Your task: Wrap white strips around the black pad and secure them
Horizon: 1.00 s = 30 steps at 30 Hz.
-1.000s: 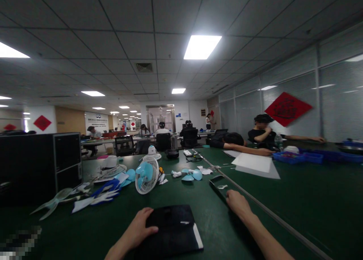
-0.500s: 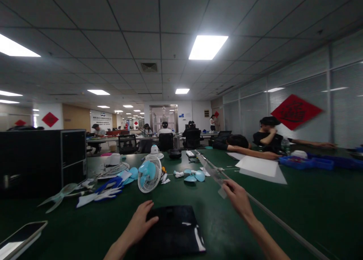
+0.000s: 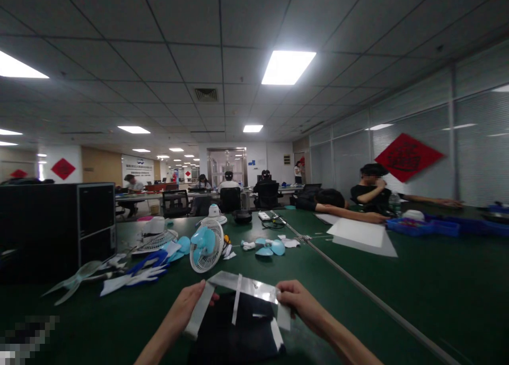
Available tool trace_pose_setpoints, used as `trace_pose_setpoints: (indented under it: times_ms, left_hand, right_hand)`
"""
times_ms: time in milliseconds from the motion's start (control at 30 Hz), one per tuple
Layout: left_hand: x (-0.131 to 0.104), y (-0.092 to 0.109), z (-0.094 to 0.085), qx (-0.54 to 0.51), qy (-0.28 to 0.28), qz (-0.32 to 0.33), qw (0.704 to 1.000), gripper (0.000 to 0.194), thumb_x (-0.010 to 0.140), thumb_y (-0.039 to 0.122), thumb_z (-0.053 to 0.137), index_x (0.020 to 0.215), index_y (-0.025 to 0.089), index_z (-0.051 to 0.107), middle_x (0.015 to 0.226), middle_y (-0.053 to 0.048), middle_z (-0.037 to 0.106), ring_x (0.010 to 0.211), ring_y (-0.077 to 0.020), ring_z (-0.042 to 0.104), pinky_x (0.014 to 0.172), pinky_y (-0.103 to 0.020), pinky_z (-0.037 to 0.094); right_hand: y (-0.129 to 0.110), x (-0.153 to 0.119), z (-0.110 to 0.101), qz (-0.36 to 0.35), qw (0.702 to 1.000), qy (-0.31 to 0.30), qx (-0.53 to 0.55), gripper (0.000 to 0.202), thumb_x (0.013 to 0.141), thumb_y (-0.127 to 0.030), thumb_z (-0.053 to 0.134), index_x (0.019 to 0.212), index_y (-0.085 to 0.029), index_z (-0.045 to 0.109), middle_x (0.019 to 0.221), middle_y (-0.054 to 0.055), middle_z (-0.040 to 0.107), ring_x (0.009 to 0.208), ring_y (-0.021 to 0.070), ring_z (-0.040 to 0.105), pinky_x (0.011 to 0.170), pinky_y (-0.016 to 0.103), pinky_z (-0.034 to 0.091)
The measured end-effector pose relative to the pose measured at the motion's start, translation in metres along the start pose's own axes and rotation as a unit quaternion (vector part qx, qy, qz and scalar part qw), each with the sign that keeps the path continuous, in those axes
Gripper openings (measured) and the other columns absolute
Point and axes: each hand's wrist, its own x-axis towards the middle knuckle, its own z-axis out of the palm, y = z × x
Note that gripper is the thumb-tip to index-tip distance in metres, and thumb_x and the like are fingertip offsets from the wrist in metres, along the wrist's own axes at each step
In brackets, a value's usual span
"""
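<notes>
Stretched between my two hands is a clear, shiny plastic strip [image 3: 256, 289] with a whitish band across it, its ends hanging down. My left hand [image 3: 191, 304] pinches it near the left end, thumb against fingers. At the other side, my right hand [image 3: 300, 301] grips it close to the right end. Below the strip, a flat, glossy black sheet-like item [image 3: 226, 336] lies on the green table [image 3: 318, 322], partly covered by the plastic. A white patch shows at its right edge.
A small white and blue fan [image 3: 207, 244] stands beyond my hands, with blue fan blades [image 3: 274, 246] to its right. Gloves [image 3: 137, 275] and a computer tower [image 3: 95, 222] are at the left. White paper sheets [image 3: 360, 232] lie at right, where a person rests on the table.
My right hand has brought the clear plastic strip in from the right to above the black item. My left hand has left the black item and now grips the strip's other end.
</notes>
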Motion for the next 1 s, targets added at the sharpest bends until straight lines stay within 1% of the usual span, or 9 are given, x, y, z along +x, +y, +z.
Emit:
trace_pose_setpoints:
  times_ms: [133, 267, 400, 467, 533, 600, 733, 867, 1000]
  left_hand:
    - [-0.003, 0.0, 0.004, 0.015, -0.027, 0.035, 0.999, 0.069, 0.073, 0.079, 0.045, 0.083, 0.015, 0.069, 0.076, -0.004, 0.069, 0.068, -0.0167, 0.058, 0.061, -0.026, 0.043]
    - [-0.008, 0.005, 0.005, 0.027, -0.012, 0.029, 0.999, 0.063, 0.072, 0.076, 0.049, 0.081, 0.016, 0.066, 0.074, -0.002, 0.067, 0.07, -0.0174, 0.058, 0.063, -0.026, 0.042]
    - [-0.014, 0.012, 0.004, 0.024, -0.023, 0.022, 0.999, 0.053, 0.071, 0.067, 0.057, 0.082, 0.016, 0.064, 0.075, -0.001, 0.066, 0.075, -0.0183, 0.059, 0.067, -0.027, 0.042]
    - [-0.017, 0.012, 0.003, 0.027, -0.031, 0.002, 0.999, 0.051, 0.07, 0.065, 0.059, 0.078, 0.016, 0.063, 0.071, 0.001, 0.063, 0.07, -0.016, 0.057, 0.063, -0.025, 0.04]
    - [-0.019, 0.008, 0.001, 0.026, -0.06, -0.028, 0.997, 0.05, 0.068, 0.065, 0.061, 0.075, 0.015, 0.062, 0.066, 0.003, 0.058, 0.063, -0.0131, 0.053, 0.056, -0.024, 0.038]
    - [-0.021, 0.001, -0.001, 0.023, -0.114, -0.062, 0.991, 0.05, 0.065, 0.065, 0.063, 0.073, 0.016, 0.06, 0.061, 0.004, 0.054, 0.055, -0.0114, 0.05, 0.051, -0.023, 0.037]
    - [-0.022, -0.019, -0.003, 0.079, -0.206, -0.116, 0.968, 0.047, 0.062, 0.063, 0.067, 0.066, 0.017, 0.057, 0.05, 0.004, 0.053, 0.044, -0.0107, 0.048, 0.044, -0.023, 0.035]
    - [-0.017, -0.029, -0.004, 0.15, -0.216, -0.127, 0.956, 0.038, 0.064, 0.055, 0.067, 0.064, 0.017, 0.059, 0.051, 0.003, 0.054, 0.043, -0.009, 0.045, 0.042, -0.022, 0.03]
    - [-0.015, -0.026, -0.006, 0.202, -0.197, -0.129, 0.951, 0.033, 0.066, 0.05, 0.066, 0.065, 0.018, 0.061, 0.054, 0.004, 0.053, 0.047, -0.0092, 0.043, 0.045, -0.022, 0.028]
  right_hand:
    - [0.007, 0.002, 0.001, 0.016, 1.0, -0.009, -0.011, 0.014, 0.065, -0.025, 0.057, 0.069, -0.015, 0.064, 0.053, -0.005, 0.048, 0.048, 0.0081, 0.04, 0.043, 0.019, 0.027]
    - [0.001, -0.003, 0.004, 0.026, 0.999, -0.018, -0.016, 0.012, 0.065, -0.024, 0.058, 0.069, -0.014, 0.063, 0.056, -0.005, 0.049, 0.051, 0.0081, 0.042, 0.044, 0.018, 0.028]
    - [-0.007, -0.007, 0.007, 0.046, 0.998, -0.021, -0.023, 0.014, 0.063, -0.022, 0.059, 0.075, -0.015, 0.064, 0.062, -0.004, 0.053, 0.055, 0.0088, 0.044, 0.046, 0.018, 0.03]
    - [-0.006, -0.007, 0.006, 0.052, 0.998, -0.022, -0.022, 0.016, 0.064, -0.024, 0.06, 0.077, -0.015, 0.064, 0.063, -0.004, 0.054, 0.054, 0.0083, 0.044, 0.046, 0.018, 0.029]
    - [-0.004, -0.006, 0.003, 0.058, 0.997, -0.029, -0.029, 0.016, 0.066, -0.028, 0.062, 0.074, -0.014, 0.063, 0.059, -0.005, 0.051, 0.051, 0.0073, 0.041, 0.045, 0.018, 0.027]
    - [-0.002, -0.007, 0.001, 0.077, 0.995, -0.052, -0.041, 0.017, 0.067, -0.031, 0.063, 0.068, -0.014, 0.061, 0.053, -0.006, 0.047, 0.046, 0.0066, 0.038, 0.042, 0.019, 0.024]
    - [0.001, -0.009, 0.0, 0.121, 0.981, -0.125, -0.082, 0.012, 0.063, -0.026, 0.064, 0.063, -0.015, 0.062, 0.05, -0.006, 0.048, 0.043, 0.0066, 0.038, 0.041, 0.019, 0.025]
    - [0.012, -0.006, 0.003, 0.117, 0.977, -0.108, -0.144, 0.008, 0.064, -0.019, 0.062, 0.069, -0.014, 0.066, 0.057, -0.005, 0.056, 0.05, 0.0071, 0.044, 0.045, 0.018, 0.029]
    - [0.03, 0.002, 0.004, 0.081, 0.978, -0.078, -0.175, 0.012, 0.067, -0.02, 0.064, 0.076, -0.013, 0.068, 0.068, -0.001, 0.064, 0.062, 0.0105, 0.054, 0.053, 0.019, 0.037]
